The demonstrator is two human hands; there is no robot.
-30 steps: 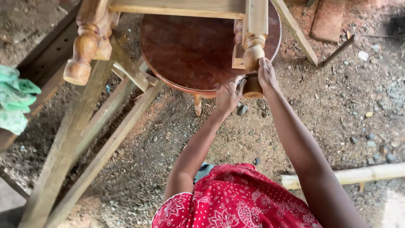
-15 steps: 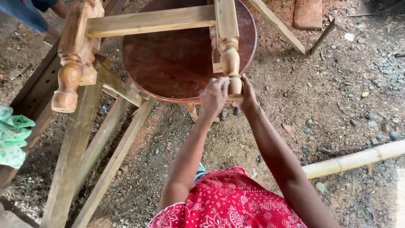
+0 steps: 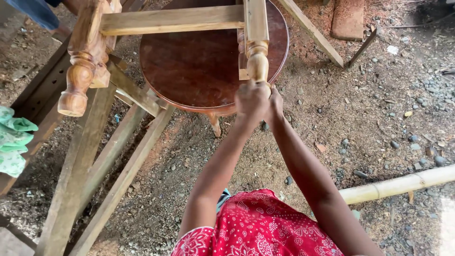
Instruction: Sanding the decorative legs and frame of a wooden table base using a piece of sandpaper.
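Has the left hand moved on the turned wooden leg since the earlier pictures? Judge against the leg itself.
Yes. The left hand has closed over the end of the turned leg, joining the right hand; earlier it sat apart, lower left of that end.

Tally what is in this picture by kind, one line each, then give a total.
Turned wooden legs: 2, one gripped by the left hand and right hand at, one free at
Round brown tabletop: 1
Bamboo pole: 1
Green cloth: 1
Brick: 1
Total: 6
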